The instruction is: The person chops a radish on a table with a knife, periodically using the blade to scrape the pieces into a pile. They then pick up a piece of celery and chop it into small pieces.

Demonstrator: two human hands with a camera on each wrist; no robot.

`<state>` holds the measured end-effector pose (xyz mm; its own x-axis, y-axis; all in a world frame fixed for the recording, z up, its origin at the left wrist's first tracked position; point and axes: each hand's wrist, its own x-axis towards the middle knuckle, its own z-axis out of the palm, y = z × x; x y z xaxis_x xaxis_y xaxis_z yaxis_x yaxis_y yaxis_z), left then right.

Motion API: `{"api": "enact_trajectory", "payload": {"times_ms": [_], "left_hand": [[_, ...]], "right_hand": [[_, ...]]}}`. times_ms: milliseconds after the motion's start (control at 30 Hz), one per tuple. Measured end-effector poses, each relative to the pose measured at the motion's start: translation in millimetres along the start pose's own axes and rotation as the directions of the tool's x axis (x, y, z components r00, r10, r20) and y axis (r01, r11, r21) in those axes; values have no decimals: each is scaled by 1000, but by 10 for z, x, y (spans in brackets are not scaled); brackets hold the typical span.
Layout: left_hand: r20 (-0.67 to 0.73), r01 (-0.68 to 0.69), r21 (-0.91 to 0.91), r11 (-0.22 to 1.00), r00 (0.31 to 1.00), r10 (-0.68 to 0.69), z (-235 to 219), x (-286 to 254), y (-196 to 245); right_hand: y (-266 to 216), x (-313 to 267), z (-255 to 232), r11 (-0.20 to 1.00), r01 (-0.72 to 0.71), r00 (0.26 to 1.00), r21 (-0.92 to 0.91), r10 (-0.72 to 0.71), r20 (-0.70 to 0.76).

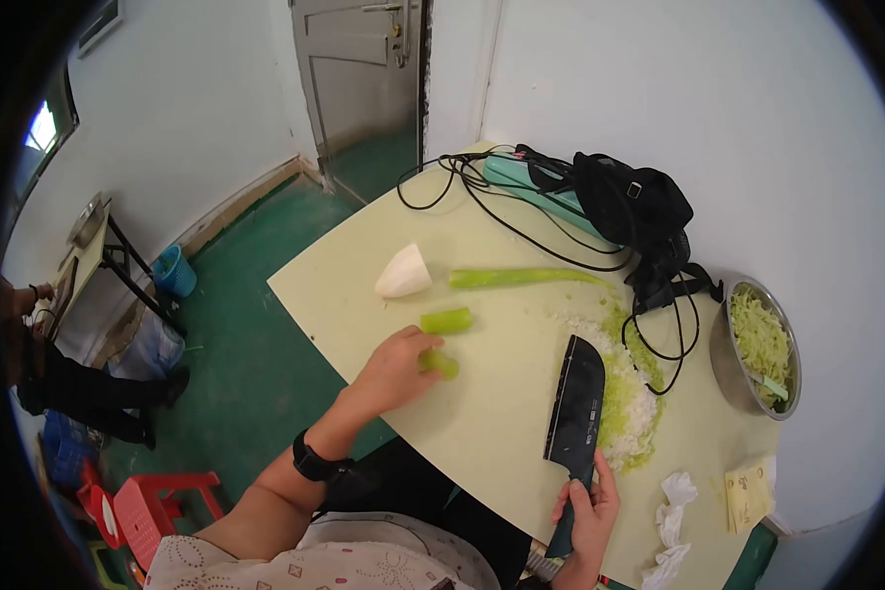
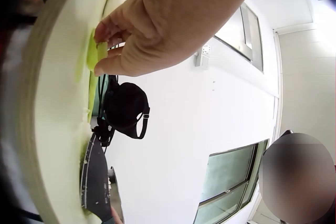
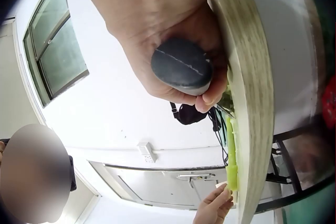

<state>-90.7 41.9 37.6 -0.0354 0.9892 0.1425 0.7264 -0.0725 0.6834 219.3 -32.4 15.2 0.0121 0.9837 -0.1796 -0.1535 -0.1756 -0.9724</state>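
My left hand (image 1: 395, 372) pinches a short, cut piece of green vegetable stem (image 1: 440, 366) between thumb and fingers, low over the table. A second short stem piece (image 1: 446, 321) lies just beyond the fingertips. Farther back are a long, tapering green stalk (image 1: 521, 278) and a white, cone-shaped radish end (image 1: 403, 271). In my right hand (image 1: 592, 511) is a broad black kitchen knife (image 1: 578, 408), its handle gripped and its blade pointing away from me. Beside the blade spreads a heap of green and white shreds (image 1: 639, 428). The right wrist view shows the handle's butt (image 3: 181, 65) inside the curled fingers.
A steel bowl (image 1: 723, 364) of green shreds stands at the table's right edge. Black bag (image 1: 639, 202) and looping cables lie at the back. Crumpled tissue (image 1: 671, 516) and a yellow paper (image 1: 750, 499) are at near right. A red stool (image 1: 152, 516) and another person (image 1: 98, 393) are at left.
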Motion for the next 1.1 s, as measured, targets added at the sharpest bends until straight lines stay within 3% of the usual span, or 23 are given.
{"api": "enact_trajectory", "payload": {"times_ms": [33,133,233,333,400,500,533,633,733,867,967,1067,1100], "left_hand": [[-11,36,-4,999,999,-36,-27,5,12],[-88,-78,36,996,993,81,72,31,8],[6,-413,78,907,910,414,468,-56,235],[91,-409,-8,913,909,408,767,-210,425],[31,-328,-131,936,942,334,732,-238,492],[90,-154,-311,938,977,191,598,-317,483],[130,-93,-363,927,980,149,575,-315,466],[51,-239,-261,935,964,261,639,-338,391],[-15,-355,-193,915,933,360,708,-300,337],[-30,-400,-179,899,916,401,757,-271,303],[-43,-416,-181,891,908,416,765,-285,298],[-72,-449,-165,878,894,443,769,-288,294],[-76,-445,-158,881,895,439,782,-296,297]], "right_hand": [[1,1,-2,1000,-3,1000,-2,3,8],[-21,2,-3,1000,-23,1000,7,23,10],[-30,3,7,1000,-27,1000,11,27,13],[-126,-57,75,993,-12,999,-114,16,37],[-217,-147,122,958,-1,998,-288,17,53],[-430,-256,269,693,224,974,-685,-141,176],[-496,-289,389,700,239,970,-673,-195,142],[-658,-294,527,574,194,981,-795,-104,164],[-579,-291,557,602,222,975,-767,-131,180],[-454,-300,554,603,342,940,-721,-217,264],[-412,-289,523,658,295,955,-693,-189,227],[-548,-297,522,752,81,995,-654,-18,103],[-574,-293,524,752,91,994,-653,-30,104]]}}
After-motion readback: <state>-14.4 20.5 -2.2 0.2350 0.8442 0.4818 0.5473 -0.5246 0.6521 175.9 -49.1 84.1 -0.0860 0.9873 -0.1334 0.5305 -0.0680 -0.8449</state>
